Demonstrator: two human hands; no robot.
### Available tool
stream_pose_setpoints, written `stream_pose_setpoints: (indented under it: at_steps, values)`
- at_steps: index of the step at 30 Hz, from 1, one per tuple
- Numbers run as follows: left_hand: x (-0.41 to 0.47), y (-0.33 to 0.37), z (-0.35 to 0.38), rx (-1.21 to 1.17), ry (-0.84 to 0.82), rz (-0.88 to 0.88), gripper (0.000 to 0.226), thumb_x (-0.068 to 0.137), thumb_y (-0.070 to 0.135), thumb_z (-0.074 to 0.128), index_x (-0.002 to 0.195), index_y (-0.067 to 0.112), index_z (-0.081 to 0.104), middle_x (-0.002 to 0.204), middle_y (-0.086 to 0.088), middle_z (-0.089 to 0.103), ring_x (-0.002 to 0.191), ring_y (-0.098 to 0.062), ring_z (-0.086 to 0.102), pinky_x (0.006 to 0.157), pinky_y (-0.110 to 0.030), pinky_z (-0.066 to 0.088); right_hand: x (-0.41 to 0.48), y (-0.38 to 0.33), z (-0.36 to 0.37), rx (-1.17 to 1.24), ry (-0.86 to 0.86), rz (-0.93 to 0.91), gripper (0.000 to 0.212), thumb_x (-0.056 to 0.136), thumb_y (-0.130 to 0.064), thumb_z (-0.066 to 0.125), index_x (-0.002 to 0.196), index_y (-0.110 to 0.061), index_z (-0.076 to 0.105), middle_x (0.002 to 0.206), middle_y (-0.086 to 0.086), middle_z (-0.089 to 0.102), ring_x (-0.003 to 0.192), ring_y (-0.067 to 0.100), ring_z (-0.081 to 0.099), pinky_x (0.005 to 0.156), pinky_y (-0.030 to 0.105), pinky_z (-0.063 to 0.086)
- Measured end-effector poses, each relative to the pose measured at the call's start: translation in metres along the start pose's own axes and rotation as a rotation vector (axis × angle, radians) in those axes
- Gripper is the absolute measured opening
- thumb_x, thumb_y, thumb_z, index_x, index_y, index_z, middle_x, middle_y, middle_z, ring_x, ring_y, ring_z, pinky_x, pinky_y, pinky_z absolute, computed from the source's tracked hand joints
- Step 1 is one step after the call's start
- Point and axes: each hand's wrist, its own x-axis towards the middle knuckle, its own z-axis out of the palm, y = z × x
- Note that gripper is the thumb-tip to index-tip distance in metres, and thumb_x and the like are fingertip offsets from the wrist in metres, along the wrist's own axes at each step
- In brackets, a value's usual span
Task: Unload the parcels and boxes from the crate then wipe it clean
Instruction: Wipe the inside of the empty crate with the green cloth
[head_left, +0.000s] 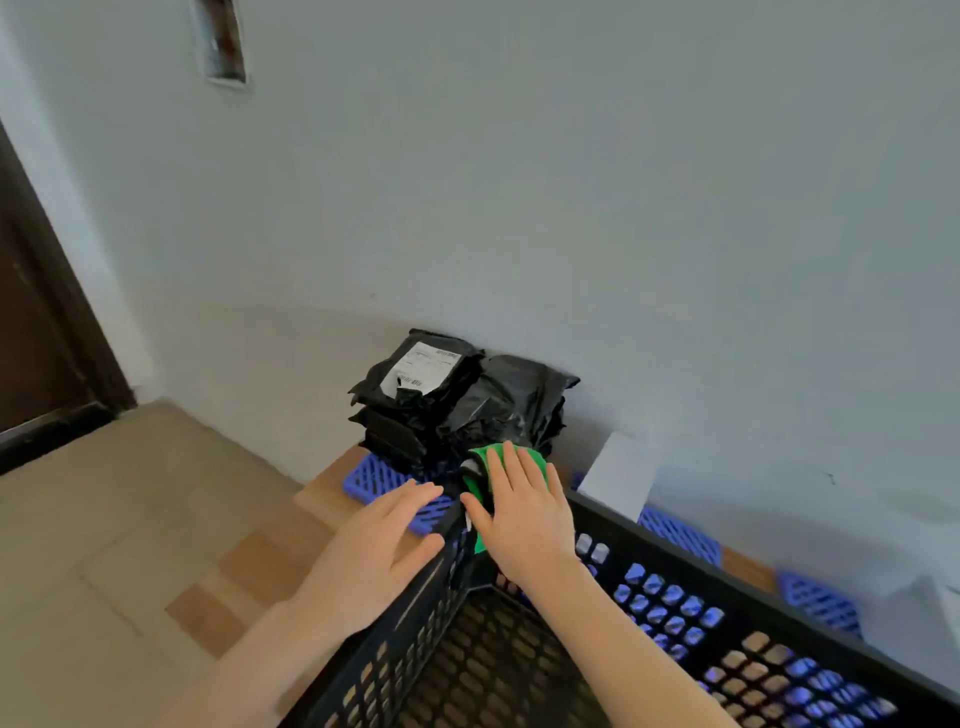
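Both hands flat — right hand (524, 525) presses green cloth (537, 458) on crate (675, 558) corner, left hand (379, 545) touches its wall.

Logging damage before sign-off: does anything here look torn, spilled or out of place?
Nothing spilled. The black parcels, stacked by the wall, have crumpled bags, and the top one's label looks creased at its lower edge. The crate looks whole.

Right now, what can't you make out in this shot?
All in the head view:
Crate: near end cut off by the bottom edge.
Cloth: mostly covered by the right hand.
Parcel label: print too small to read.
White box: base hidden behind the crate rim.
Left hand: palm side hidden, so its contact with the crate is unclear.
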Motion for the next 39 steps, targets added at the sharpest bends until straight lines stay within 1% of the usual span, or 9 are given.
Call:
stream_pose_setpoints:
  at_steps: [5, 11, 14, 16, 18, 26, 31, 35, 39]
  values:
    - [0.041, 0.0, 0.017, -0.057, -0.056, 0.118, 0.055, 0.098, 0.05, 0.045, 0.149, 0.037, 0.03, 0.15, 0.024, 0.029, 0.135, 0.015, 0.01, 0.111, -0.016, 0.019, -0.019, 0.021, -0.005, -0.074, 0.002, 0.196, 0.067, 0.099, -0.053, 0.027, 0.152, -0.014, 0.02, 0.157, 0.008, 0.026, 0.145, 0.023, 0.023, 0.119, 0.043, 0.014]
    - [0.076, 0.012, 0.044, -0.024, -0.128, 0.286, 0.063, 0.097, 0.044, 0.053, 0.152, 0.033, 0.025, 0.159, 0.016, 0.022, 0.144, 0.006, 0.008, 0.114, -0.019, 0.016, -0.068, 0.065, -0.013, -0.196, -0.015, 0.359, 0.068, 0.098, -0.055, 0.022, 0.153, -0.015, 0.017, 0.157, 0.006, 0.026, 0.145, 0.022, 0.021, 0.119, 0.041, 0.014]
    - [0.081, 0.013, 0.05, 0.001, -0.124, 0.321, 0.069, 0.096, 0.042, 0.055, 0.154, 0.032, 0.021, 0.16, 0.012, 0.022, 0.148, -0.003, 0.011, 0.115, -0.021, 0.017, -0.094, 0.08, -0.016, -0.233, -0.022, 0.456, 0.068, 0.098, -0.055, 0.022, 0.153, -0.016, 0.017, 0.158, 0.006, 0.024, 0.146, 0.022, 0.018, 0.12, 0.04, 0.011]
    - [0.08, 0.011, 0.05, -0.039, -0.112, 0.309, 0.07, 0.095, 0.041, 0.057, 0.154, 0.032, 0.02, 0.159, 0.01, 0.025, 0.147, -0.004, 0.015, 0.112, -0.018, 0.017, -0.096, 0.08, -0.017, -0.217, -0.007, 0.491, 0.067, 0.098, -0.054, 0.028, 0.152, -0.014, 0.024, 0.156, 0.007, 0.029, 0.145, 0.024, 0.022, 0.12, 0.041, 0.015]
    - [0.078, 0.01, 0.049, -0.063, -0.086, 0.294, 0.071, 0.094, 0.039, 0.058, 0.154, 0.03, 0.021, 0.158, 0.007, 0.028, 0.147, -0.007, 0.02, 0.111, -0.017, 0.017, -0.086, 0.073, -0.018, -0.192, 0.02, 0.506, 0.065, 0.098, -0.052, 0.033, 0.149, -0.012, 0.03, 0.152, 0.009, 0.036, 0.143, 0.026, 0.028, 0.118, 0.044, 0.019]
    - [0.075, 0.011, 0.05, -0.027, -0.016, 0.236, 0.08, 0.091, 0.035, 0.063, 0.155, 0.02, 0.018, 0.158, -0.002, 0.031, 0.147, -0.015, 0.023, 0.116, -0.028, 0.024, -0.016, 0.011, 0.002, -0.11, 0.016, 0.277, 0.062, 0.099, -0.048, 0.03, 0.153, -0.02, 0.016, 0.158, 0.003, 0.023, 0.146, 0.024, 0.017, 0.119, 0.045, 0.01]
    - [0.075, 0.011, 0.05, 0.075, -0.015, 0.237, 0.088, 0.088, 0.035, 0.066, 0.156, 0.021, 0.013, 0.158, 0.0, 0.029, 0.149, -0.015, 0.018, 0.119, -0.032, 0.02, -0.02, 0.02, 0.003, -0.131, 0.021, 0.234, 0.063, 0.099, -0.05, 0.033, 0.153, -0.024, 0.014, 0.158, 0.002, 0.023, 0.146, 0.023, 0.018, 0.119, 0.041, 0.009]
    - [0.077, 0.01, 0.052, 0.206, -0.005, 0.259, 0.087, 0.088, 0.042, 0.064, 0.156, 0.021, 0.014, 0.155, 0.002, 0.036, 0.149, -0.015, 0.019, 0.12, -0.036, 0.014, -0.064, 0.066, -0.005, -0.185, 0.024, 0.33, 0.062, 0.099, -0.052, 0.031, 0.153, -0.022, 0.02, 0.156, 0.003, 0.029, 0.144, 0.022, 0.024, 0.118, 0.04, 0.014]
    - [0.081, 0.017, 0.054, 0.324, 0.005, 0.303, 0.084, 0.083, 0.045, 0.067, 0.154, 0.022, 0.027, 0.147, 0.001, 0.047, 0.144, -0.02, 0.032, 0.119, -0.047, 0.017, -0.127, 0.124, -0.021, -0.258, -0.012, 0.5, 0.063, 0.099, -0.053, 0.027, 0.153, -0.021, 0.019, 0.156, 0.002, 0.028, 0.145, 0.02, 0.022, 0.119, 0.038, 0.014]
